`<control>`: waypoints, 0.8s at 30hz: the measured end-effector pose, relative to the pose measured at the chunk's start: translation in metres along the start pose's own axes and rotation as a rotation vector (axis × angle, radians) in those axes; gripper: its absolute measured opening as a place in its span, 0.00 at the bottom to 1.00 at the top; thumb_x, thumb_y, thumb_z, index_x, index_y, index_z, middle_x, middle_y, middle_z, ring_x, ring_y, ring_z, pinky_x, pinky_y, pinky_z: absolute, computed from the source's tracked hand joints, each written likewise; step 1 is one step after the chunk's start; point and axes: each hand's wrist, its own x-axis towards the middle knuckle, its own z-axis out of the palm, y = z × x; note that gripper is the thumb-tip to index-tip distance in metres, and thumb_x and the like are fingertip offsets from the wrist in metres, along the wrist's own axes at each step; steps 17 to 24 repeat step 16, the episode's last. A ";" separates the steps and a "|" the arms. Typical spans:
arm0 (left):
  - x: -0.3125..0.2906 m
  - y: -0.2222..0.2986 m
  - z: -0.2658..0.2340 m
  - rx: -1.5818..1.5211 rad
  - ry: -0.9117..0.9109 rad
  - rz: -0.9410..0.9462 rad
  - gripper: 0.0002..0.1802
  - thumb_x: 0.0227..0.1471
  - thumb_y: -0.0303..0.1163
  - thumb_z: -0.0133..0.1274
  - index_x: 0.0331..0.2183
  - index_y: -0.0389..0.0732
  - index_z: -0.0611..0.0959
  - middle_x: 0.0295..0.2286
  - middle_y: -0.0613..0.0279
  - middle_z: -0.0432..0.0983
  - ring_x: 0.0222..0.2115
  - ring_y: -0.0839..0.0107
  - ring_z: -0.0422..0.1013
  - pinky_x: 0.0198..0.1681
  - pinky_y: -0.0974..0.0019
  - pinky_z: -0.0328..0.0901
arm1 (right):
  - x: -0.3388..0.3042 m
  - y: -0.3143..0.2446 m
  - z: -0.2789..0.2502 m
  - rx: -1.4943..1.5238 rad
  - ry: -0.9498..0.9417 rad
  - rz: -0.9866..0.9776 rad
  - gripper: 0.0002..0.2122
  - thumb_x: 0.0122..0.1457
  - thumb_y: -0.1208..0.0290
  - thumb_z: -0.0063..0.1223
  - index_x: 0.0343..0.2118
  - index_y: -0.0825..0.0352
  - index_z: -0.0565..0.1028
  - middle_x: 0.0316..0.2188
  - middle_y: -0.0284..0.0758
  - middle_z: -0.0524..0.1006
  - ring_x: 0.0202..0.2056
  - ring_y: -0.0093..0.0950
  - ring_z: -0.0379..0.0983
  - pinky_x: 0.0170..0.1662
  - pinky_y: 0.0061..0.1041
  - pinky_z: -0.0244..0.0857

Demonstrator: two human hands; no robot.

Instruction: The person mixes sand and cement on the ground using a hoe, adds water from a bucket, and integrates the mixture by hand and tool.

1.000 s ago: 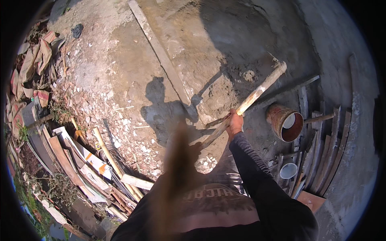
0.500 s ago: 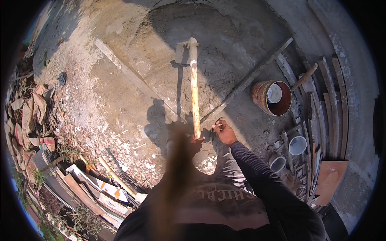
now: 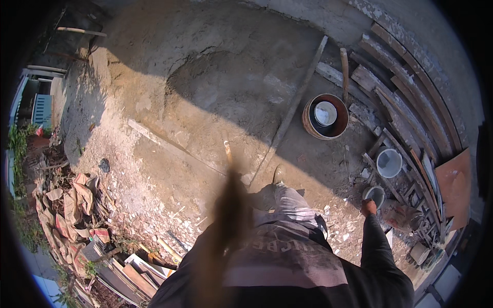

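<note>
At the right, my right hand (image 3: 368, 207) is closed on the near rim of a small grey bucket (image 3: 377, 195), with the arm stretched out to that side. A short length of a hoe's pale wooden handle (image 3: 228, 150) shows near the middle; the rest of it is hidden behind a blurred brown strip close to the camera. My left hand does not show. Just beyond the grey bucket stands a white bucket (image 3: 389, 163).
A large rusty bucket (image 3: 310, 121) holds a smaller white pail (image 3: 325, 114). Wooden boards (image 3: 411, 120) are stacked along the right. Two long planks (image 3: 287, 117) flank wet mortar (image 3: 226, 87). Crumpled sacks (image 3: 77, 200) and rubble lie at left.
My right hand has moved from near the hoe's handle out to the right and taken hold of the grey bucket's rim. The view has turned, and my left hand has gone from sight.
</note>
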 end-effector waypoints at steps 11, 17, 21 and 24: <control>-0.155 0.009 -0.029 -0.956 -0.176 -0.351 0.29 0.59 0.52 0.52 0.53 0.43 0.77 0.45 0.63 0.79 0.38 0.68 0.76 0.42 0.61 0.67 | -0.097 -0.232 0.133 0.578 -0.161 -0.496 0.10 0.63 0.64 0.56 0.39 0.66 0.74 0.28 0.33 0.79 0.28 0.24 0.77 0.29 0.25 0.70; -0.222 -0.030 0.059 -1.240 0.219 -0.353 0.30 0.59 0.52 0.53 0.55 0.44 0.77 0.45 0.61 0.80 0.38 0.68 0.76 0.42 0.60 0.68 | -0.127 -0.249 0.163 0.283 -0.383 -0.560 0.12 0.59 0.64 0.60 0.41 0.65 0.75 0.33 0.35 0.81 0.34 0.28 0.79 0.42 0.29 0.73; -0.222 -0.030 0.059 -1.240 0.219 -0.353 0.30 0.59 0.52 0.53 0.55 0.44 0.77 0.45 0.61 0.80 0.38 0.68 0.76 0.42 0.60 0.68 | -0.127 -0.249 0.163 0.283 -0.383 -0.560 0.12 0.59 0.64 0.60 0.41 0.65 0.75 0.33 0.35 0.81 0.34 0.28 0.79 0.42 0.29 0.73; -0.222 -0.030 0.059 -1.240 0.219 -0.353 0.30 0.59 0.52 0.53 0.55 0.44 0.77 0.45 0.61 0.80 0.38 0.68 0.76 0.42 0.60 0.68 | -0.127 -0.249 0.163 0.283 -0.383 -0.560 0.12 0.59 0.64 0.60 0.41 0.65 0.75 0.33 0.35 0.81 0.34 0.28 0.79 0.42 0.29 0.73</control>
